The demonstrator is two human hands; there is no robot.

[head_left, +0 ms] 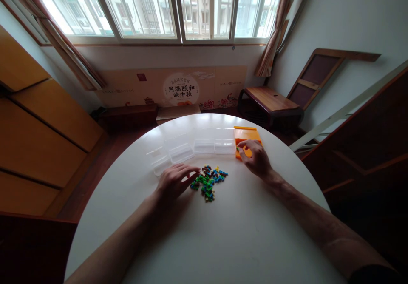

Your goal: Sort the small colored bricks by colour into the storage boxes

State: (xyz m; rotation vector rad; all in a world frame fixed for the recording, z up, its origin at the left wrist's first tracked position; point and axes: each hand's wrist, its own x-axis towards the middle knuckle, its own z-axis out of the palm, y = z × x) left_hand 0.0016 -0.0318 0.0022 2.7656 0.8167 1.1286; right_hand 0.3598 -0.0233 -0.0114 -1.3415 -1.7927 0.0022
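The tabletop (223,241) is plain white. Its pile of small building bricks (207,184) mixes bright green through the middle, blue toward two o'clock, dark brown and a dab of yellow near twelve, and tan at six. The plastic boxes (204,146) between ten and twelve o'clock are colourless and clear; the bin (245,132) at one o'clock is vivid orange. Beyond, at twelve, a beige printed panel (229,78) carries black characters on a white disc and red flowers.

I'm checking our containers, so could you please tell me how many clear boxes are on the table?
4: the first box beside the orange box, the second box left of it, the third box farther left, the fourth box leftmost.
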